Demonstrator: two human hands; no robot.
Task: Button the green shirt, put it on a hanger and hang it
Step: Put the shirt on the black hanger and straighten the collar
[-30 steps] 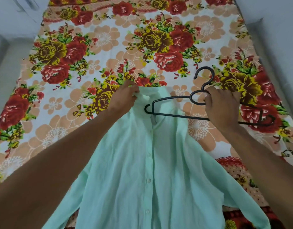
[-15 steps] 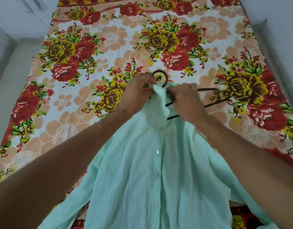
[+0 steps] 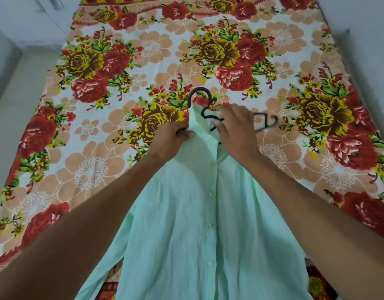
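The mint green shirt [image 3: 199,224] lies buttoned, front up, on the bed, its collar toward the far side. My left hand [image 3: 169,140] pinches the left side of the collar and lifts it. My right hand [image 3: 236,131] grips a black hanger [image 3: 200,98] at its neck. The hanger's hook sticks out above the collar, its left arm is hidden inside the shirt, and its right end [image 3: 265,122] pokes out beyond my right hand, blurred.
The bed is covered by a floral sheet [image 3: 143,68] in red, yellow and peach. A pale floor [image 3: 11,100] runs along the left of the bed, and a white wall [image 3: 370,50] stands on the right.
My right hand carried the hanger from the right of the shirt to the collar and slid its left arm inside. My left hand kept hold of the collar.
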